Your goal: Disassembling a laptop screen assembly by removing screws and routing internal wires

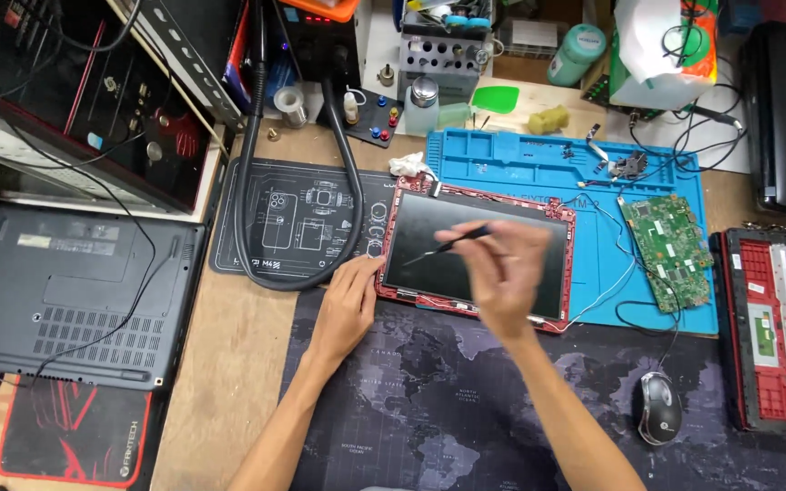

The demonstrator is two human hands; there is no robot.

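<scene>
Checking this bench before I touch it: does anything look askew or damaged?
The red-framed screen panel lies tilted, half off the blue mat. Loose wires trail from it. No cracks visible.

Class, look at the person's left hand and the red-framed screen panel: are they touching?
Touching. The head view shows the left hand with its fingers resting on the left edge of the red-framed screen panel.

The dark map mat (429,418) along the desk's front edge lies open between the forearms; only a mouse (660,407) sits toward its right end.
</scene>
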